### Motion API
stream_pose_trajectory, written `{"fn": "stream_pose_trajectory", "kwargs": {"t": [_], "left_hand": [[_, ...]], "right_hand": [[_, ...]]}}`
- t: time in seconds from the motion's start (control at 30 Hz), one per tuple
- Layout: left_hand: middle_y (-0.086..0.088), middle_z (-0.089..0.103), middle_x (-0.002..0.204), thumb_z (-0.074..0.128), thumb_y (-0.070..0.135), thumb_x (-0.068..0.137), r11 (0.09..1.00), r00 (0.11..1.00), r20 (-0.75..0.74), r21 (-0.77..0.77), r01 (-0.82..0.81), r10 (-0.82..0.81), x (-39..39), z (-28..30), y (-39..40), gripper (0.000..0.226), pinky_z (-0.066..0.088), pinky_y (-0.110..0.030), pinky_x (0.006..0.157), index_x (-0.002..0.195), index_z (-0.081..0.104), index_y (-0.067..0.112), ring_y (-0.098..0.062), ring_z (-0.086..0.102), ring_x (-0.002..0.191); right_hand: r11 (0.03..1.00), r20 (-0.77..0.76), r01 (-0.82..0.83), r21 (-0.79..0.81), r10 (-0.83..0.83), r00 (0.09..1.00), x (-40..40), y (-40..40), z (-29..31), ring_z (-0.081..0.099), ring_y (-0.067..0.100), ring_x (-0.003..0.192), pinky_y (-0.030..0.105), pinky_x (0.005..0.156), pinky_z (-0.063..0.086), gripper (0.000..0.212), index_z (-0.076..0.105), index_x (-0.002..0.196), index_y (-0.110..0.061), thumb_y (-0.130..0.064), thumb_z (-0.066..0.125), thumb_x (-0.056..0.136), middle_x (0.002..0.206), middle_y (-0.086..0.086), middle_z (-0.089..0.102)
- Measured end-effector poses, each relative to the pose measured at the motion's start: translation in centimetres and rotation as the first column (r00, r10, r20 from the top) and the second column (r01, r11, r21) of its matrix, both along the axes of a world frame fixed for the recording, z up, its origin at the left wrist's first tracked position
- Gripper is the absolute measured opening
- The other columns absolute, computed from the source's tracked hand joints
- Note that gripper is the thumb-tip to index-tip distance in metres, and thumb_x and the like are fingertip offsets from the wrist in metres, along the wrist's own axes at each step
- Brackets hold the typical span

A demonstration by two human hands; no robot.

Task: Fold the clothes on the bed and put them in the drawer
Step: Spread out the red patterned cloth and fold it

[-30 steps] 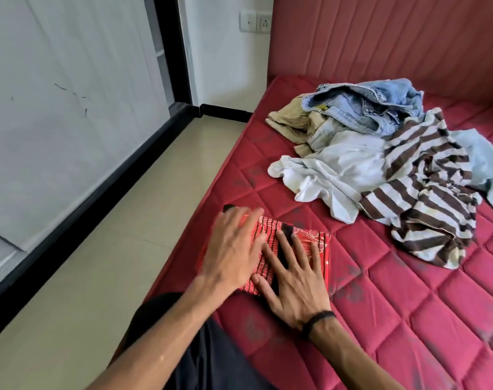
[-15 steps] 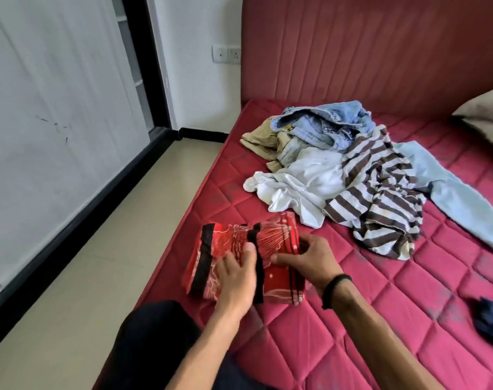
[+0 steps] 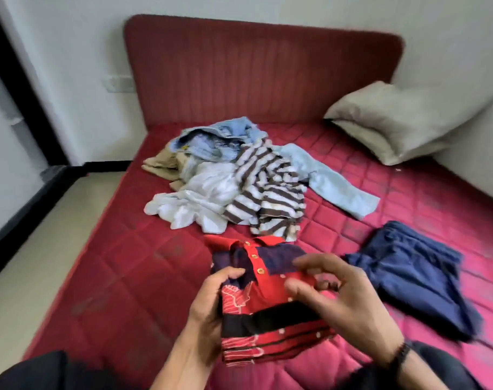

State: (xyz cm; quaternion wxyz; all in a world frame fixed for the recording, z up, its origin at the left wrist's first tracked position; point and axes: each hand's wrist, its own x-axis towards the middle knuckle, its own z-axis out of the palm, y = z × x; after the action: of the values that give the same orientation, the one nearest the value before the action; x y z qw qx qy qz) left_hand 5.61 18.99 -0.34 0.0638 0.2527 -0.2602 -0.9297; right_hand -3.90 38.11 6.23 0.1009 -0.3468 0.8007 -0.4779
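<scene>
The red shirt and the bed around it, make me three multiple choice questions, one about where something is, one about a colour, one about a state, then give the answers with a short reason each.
1. Where does the pillow lie?
A. Against the headboard at the far right
B. On the floor
C. On top of the clothes pile

2. What colours are the stripes of the striped garment in the pile?
A. Green and yellow
B. Brown and white
C. Black and orange

3. What is the state of the red shirt?
A. Spread flat and open on the mattress
B. Hanging on the headboard
C. Folded into a compact bundle and gripped by the left hand

Answers: 1 A, it leans in the far right corner by the headboard. 2 B, brown and white bands show. 3 C, stacked folds show at its near edge, with the left hand curled round its side.
</scene>
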Motion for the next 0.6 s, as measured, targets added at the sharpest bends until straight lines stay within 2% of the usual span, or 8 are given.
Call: {"fn": "stream_pose_trajectory", "kwargs": {"t": [0.07,0.1,0.17,0.23,0.33,0.4,0.5,0.6], "left_hand": [[-0.017,0.073,0.07,0.078,0.012,0.059,0.992,0.996,0.052,-0.094,0.081,-0.076,-3.4,0.1,1.0,0.033,0.059,-0.028,0.055,0.085,0.071,-0.007,-0.023,0.07,0.053],[-0.016,0.073,0.069,0.081,0.012,0.051,0.982,0.99,0.057,-0.128,0.138,-0.131,-5.6,-0.2,1.8,0.045,0.058,-0.026,0.056,0.089,0.068,-0.009,-0.02,0.07,0.053],[-0.018,0.072,0.066,0.077,0.011,0.05,0.944,0.962,0.083,-0.19,0.27,-0.259,-8.2,0.4,3.0,0.048,0.059,-0.027,0.058,0.09,0.065,-0.011,-0.019,0.07,0.054],[-0.022,0.072,0.069,0.064,0.009,0.063,0.931,0.948,0.102,-0.183,0.315,-0.301,-10.7,2.6,5.9,0.025,0.059,-0.029,0.053,0.079,0.071,-0.009,-0.026,0.07,0.052],[-0.018,0.07,0.06,0.056,0.004,0.074,0.908,0.932,0.093,-0.208,0.364,-0.352,-15.0,4.1,9.3,0.024,0.054,-0.024,0.041,0.058,0.072,-0.004,-0.024,0.067,0.044],[-0.016,0.071,0.062,0.045,0.005,0.093,0.887,0.919,0.08,-0.243,0.392,-0.385,-18.8,4.3,11.3,0.041,0.055,-0.023,0.044,0.063,0.073,-0.003,-0.022,0.068,0.047],[-0.016,0.076,0.078,0.041,0.015,0.101,0.844,0.889,0.119,-0.282,0.457,-0.441,-24.4,4.8,13.6,0.045,0.06,-0.029,0.066,0.079,0.077,-0.001,-0.024,0.074,0.063],[-0.018,0.074,0.109,0.041,0.028,0.106,0.842,0.885,0.066,-0.282,0.46,-0.462,-30.2,4.4,14.9,0.041,0.055,-0.037,0.093,0.105,0.073,0.002,-0.027,0.073,0.09]], "right_hand": [[0.96,0.122,0.278,0.022,-0.278,0.953,-2.6,2.9,-0.8,0.069,0.003,0.09,0.024,0.08,0.056,0.078,0.072,0.115,-0.024,-0.083,0.073,0.064,0.101,-0.013,0.074],[0.951,0.328,0.307,0.045,-0.305,0.894,-4.1,4.7,-1.1,0.068,0.007,0.086,0.021,0.077,0.055,0.078,0.072,0.112,-0.017,-0.081,0.074,0.067,0.097,-0.01,0.075],[0.962,0.836,0.272,-0.031,-0.124,0.534,-6.4,6.2,-1.3,0.069,0.023,0.09,0.03,0.087,0.056,0.065,0.074,0.111,-0.006,-0.064,0.073,0.081,0.103,0.009,0.077],[0.943,0.957,0.292,-0.159,0.074,0.28,-7.5,7.8,-1.3,0.069,0.032,0.108,0.046,0.108,0.049,0.062,0.071,0.127,-0.005,-0.057,0.061,0.095,0.128,0.021,0.069],[0.885,0.949,0.403,-0.234,0.117,0.294,-10.9,10.4,-1.9,0.075,0.03,0.098,0.044,0.094,0.059,0.043,0.073,0.124,-0.004,-0.036,0.062,0.098,0.124,0.022,0.071],[0.843,0.931,0.501,-0.195,-0.003,0.366,-13.9,12.1,-2.7,0.077,0.028,0.082,0.04,0.081,0.063,0.037,0.073,0.12,0.0,-0.021,0.068,0.091,0.111,0.021,0.075],[0.744,0.756,0.653,-0.143,-0.344,0.556,-19.4,13.9,-4.1,0.071,0.027,0.085,0.042,0.085,0.059,0.038,0.069,0.119,0.007,-0.013,0.075,0.087,0.103,0.02,0.076],[0.655,0.596,0.713,-0.252,-0.475,0.647,-24.1,14.7,-4.3,0.066,0.024,0.09,0.036,0.083,0.057,0.029,0.069,0.116,0.002,-0.009,0.075,0.09,0.107,0.018,0.074]]}}
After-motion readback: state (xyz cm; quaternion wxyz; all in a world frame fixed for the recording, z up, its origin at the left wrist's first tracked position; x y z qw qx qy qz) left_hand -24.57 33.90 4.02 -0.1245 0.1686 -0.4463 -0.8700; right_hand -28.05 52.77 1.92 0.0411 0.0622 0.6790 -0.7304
